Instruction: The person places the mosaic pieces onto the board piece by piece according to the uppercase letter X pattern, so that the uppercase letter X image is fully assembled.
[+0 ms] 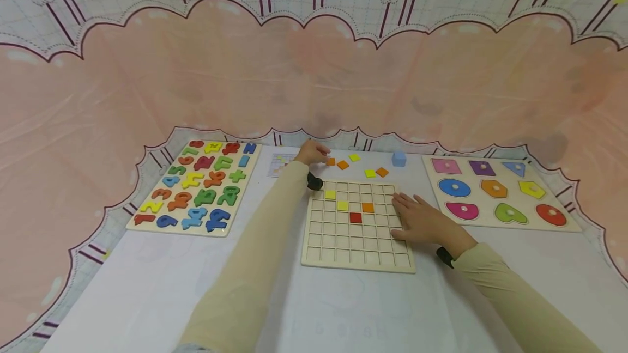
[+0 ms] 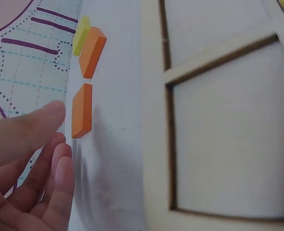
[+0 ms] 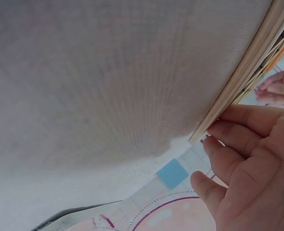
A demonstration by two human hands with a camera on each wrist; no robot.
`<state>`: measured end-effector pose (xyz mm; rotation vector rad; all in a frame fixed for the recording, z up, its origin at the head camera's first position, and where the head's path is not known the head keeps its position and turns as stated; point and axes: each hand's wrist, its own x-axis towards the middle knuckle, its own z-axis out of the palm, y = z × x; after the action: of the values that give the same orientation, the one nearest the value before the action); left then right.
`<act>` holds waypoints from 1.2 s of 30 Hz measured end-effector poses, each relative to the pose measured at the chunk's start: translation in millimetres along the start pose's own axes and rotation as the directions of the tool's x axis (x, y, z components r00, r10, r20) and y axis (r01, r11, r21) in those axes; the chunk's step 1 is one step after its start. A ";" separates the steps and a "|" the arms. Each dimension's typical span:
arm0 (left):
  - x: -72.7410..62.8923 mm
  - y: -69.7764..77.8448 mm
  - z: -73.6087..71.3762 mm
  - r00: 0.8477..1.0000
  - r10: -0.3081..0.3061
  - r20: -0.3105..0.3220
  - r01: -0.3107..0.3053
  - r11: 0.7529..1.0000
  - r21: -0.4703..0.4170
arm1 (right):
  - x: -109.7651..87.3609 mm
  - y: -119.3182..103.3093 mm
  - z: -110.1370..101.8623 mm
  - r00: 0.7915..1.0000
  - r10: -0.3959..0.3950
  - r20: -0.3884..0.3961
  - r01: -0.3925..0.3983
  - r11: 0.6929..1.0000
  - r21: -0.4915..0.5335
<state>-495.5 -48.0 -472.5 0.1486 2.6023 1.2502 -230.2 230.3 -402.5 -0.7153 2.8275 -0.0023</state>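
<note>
left arm: stretched forward, sleeve to the wrist | left hand (image 1: pixel 312 152): far out, fingers (image 2: pixel 45 178) loosely extended, thumb apart, holding nothing | right arm: bent inward from lower right | right hand (image 1: pixel 421 219): palm down, fingers (image 3: pixel 238 144) straight and spread, lying flat

White-covered table (image 1: pixel 147 287) carries: number puzzle board (image 1: pixel 196 187) at left, wooden grid board (image 1: pixel 357 244) at centre, shape puzzle board (image 1: pixel 495 192) at right; behind the grid, loose orange and yellow tiles (image 1: pixel 343 165), a blue block (image 1: pixel 399 158), possibly a pattern card (image 1: pixel 281 163)
</note>
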 end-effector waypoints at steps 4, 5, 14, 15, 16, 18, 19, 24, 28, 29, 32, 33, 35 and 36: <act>-99.0 63.6 -18.2 0.999 -0.046 0.028 0.047 0.999 -0.018 | 0.9 -0.6 -0.7 1.000 0.000 0.007 0.000 1.000 0.008; -106.1 66.5 -18.9 0.998 -0.045 0.031 0.046 0.998 -0.035 | 0.9 -0.8 -0.5 1.000 -0.003 0.005 0.003 1.000 0.004; -18.3 3.4 5.4 0.999 0.038 0.031 -0.037 0.998 -0.045 | 1.7 0.9 1.7 1.000 -0.010 -0.002 0.010 1.000 0.002; -13.7 -0.4 7.4 0.999 0.047 0.027 -0.046 0.998 -0.036 | 1.7 1.2 1.8 1.000 -0.011 -0.002 0.011 1.000 0.001; -10.0 -3.2 9.1 0.999 0.034 0.022 -0.033 0.999 -0.021 | 1.8 1.2 1.8 1.000 -0.010 -0.002 0.010 1.000 0.000; -22.9 10.2 7.4 1.000 -0.018 0.019 0.018 1.000 -0.013 | 1.8 1.4 1.9 1.000 -0.006 0.001 0.006 1.000 0.002; -41.0 23.7 3.9 0.999 -0.048 0.017 0.048 0.999 -0.009 | 1.7 1.1 1.6 1.000 -0.005 0.001 0.005 1.000 0.001; -116.7 72.9 -9.4 0.999 -0.048 -0.025 0.048 0.999 0.010 | 1.4 0.3 1.8 1.000 0.006 0.007 -0.006 1.000 0.004; -124.9 75.7 -9.4 0.998 -0.035 -0.045 0.036 0.999 0.021 | 0.7 -1.0 1.3 1.000 0.007 0.006 -0.007 1.000 0.007; -117.1 70.3 -8.1 0.998 -0.038 -0.041 0.038 0.999 0.019 | 0.6 -0.9 1.3 1.000 0.007 0.006 -0.007 1.000 0.007; -98.0 59.7 -6.8 0.998 -0.059 -0.012 0.059 0.998 0.019 | 0.7 -0.9 0.3 1.000 0.010 0.007 -0.010 1.000 0.008; -91.7 55.6 -7.3 0.998 -0.055 0.003 0.055 0.998 0.019 | 0.9 -0.8 0.0 1.000 0.009 0.007 -0.009 1.000 0.006; -76.2 47.2 -8.2 0.997 -0.059 0.041 0.058 0.998 0.020 | 0.7 -1.0 -0.8 1.000 0.010 0.008 -0.010 1.000 0.003; -60.0 32.0 -5.3 0.999 -0.005 0.047 0.006 1.000 -0.013 | 0.6 -1.1 -1.2 1.000 0.009 0.007 -0.009 1.000 0.004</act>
<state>-439.6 -43.8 -433.5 0.1662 2.5529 1.2465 -230.4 228.9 -401.4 -0.6998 2.8233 -0.0033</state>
